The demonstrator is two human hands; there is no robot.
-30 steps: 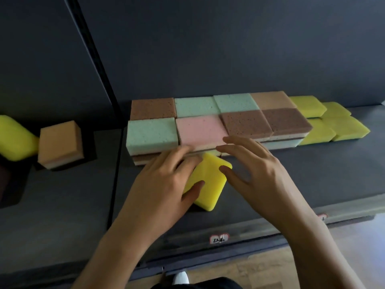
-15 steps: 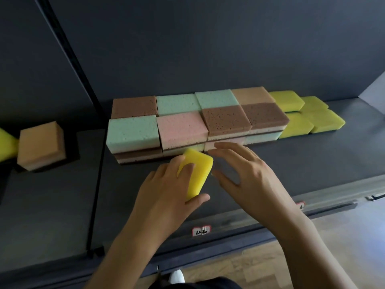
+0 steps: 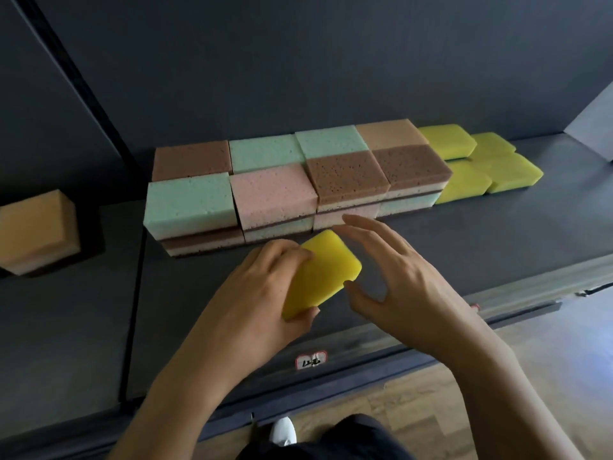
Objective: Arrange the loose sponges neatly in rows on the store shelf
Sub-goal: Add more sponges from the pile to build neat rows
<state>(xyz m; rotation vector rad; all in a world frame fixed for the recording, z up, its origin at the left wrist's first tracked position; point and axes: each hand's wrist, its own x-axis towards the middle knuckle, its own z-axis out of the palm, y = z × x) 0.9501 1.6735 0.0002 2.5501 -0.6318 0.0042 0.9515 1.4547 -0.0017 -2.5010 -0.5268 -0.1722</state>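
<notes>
My left hand (image 3: 252,303) grasps the yellow sponge (image 3: 323,270) over the shelf (image 3: 497,244), just in front of the stacked rows (image 3: 272,190). My right hand (image 3: 408,283) hovers beside it, fingers released. Apparently unplaced: this sponge and the orange sponge (image 3: 36,227) at left.

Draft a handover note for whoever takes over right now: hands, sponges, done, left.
Left hand grips a yellow sponge, tilted, in front of the stacked block.
Right hand open beside it, holding nothing; contact unclear.
The stacked block of brown, green, pink and peach sponges sits in two rows at the back of the shelf; yellow group at its right end, slightly skewed.
Done: the block.
Left: place the held sponge, probably with the yellow group; straighten those; orange sponge lies apart in the left bay.
</notes>
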